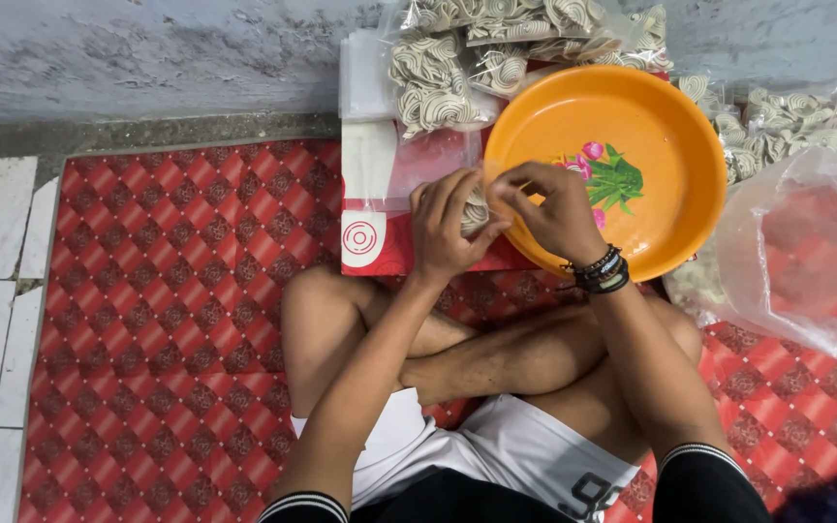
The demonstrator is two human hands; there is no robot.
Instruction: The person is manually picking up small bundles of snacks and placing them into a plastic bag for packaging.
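My left hand [446, 225] and my right hand [552, 211] meet at the near left rim of an orange plastic basin [666, 136] with a flower print inside. Together they pinch a small stack of pale coiled noodle rounds [477, 211], which seems to sit in a clear plastic bag [433, 160]; the stack is mostly hidden by my fingers. A dark beaded bracelet [601, 272] is on my right wrist. The basin looks empty apart from its print.
Several clear bags packed with coiled noodles [438, 82] lie behind the basin against a grey wall. More noodle bags [791, 126] sit at right, with a large loose plastic bag [811, 252]. A red and white box [370, 237] lies under my left hand. I sit cross-legged on a red patterned mat [167, 320].
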